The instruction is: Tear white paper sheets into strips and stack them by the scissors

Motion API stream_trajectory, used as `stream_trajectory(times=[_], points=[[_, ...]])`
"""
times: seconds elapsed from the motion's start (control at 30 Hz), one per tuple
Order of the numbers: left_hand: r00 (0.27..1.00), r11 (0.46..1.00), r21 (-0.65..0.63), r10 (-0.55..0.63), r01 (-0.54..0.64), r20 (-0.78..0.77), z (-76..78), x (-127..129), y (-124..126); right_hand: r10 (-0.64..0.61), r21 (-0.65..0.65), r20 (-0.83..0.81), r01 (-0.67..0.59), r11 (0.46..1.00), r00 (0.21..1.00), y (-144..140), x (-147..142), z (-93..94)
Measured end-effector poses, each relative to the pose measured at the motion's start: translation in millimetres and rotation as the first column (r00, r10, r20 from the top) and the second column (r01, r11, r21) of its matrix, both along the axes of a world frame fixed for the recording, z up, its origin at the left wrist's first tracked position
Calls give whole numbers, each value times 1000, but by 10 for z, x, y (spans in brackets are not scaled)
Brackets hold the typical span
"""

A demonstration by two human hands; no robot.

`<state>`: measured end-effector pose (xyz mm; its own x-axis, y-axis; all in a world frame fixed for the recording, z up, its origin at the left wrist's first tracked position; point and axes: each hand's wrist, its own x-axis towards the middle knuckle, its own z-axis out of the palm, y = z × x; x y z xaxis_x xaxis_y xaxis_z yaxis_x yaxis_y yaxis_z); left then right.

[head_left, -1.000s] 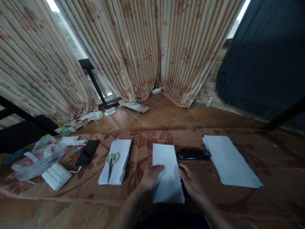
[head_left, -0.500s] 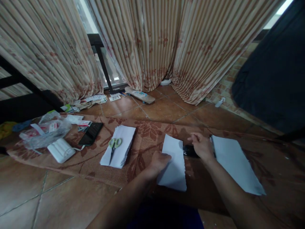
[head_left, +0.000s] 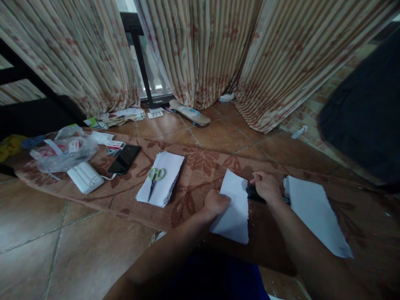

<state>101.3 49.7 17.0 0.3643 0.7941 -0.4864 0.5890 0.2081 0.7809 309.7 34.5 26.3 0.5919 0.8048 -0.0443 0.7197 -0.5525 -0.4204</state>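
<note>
A white sheet or thin stack of paper with a ragged right edge lies in front of me. My left hand grips its left edge, thumb on top. At the paper's upper right edge sits a black stapler, its left end touching the paper. My right hand is closed over the stapler from above and hides much of it. Right of that hand lies another stack of white paper. To the left, green-handled scissors rest on a third stack of paper.
All this rests on a brown patterned cloth. At the left are a black phone, a white power bank and a clear plastic bag. Beyond are a skateboard on the tiles and striped curtains.
The camera view has shifted, so the scene sits a little differently. My left hand still holds the paper and my right hand stays on the stapler, with its fingers curled in slightly more.
</note>
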Motion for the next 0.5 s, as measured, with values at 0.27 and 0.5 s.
stream_trajectory(times=[0.27,0.5], points=[[999,999,30,-16,17,-43,38,6,-2,-1,-37,52,3,999,999,8,-26,-26],[992,1000,10,-5,7,-126,1,31,-5,-6,-61,65,10,998,998,12,-56,-127]])
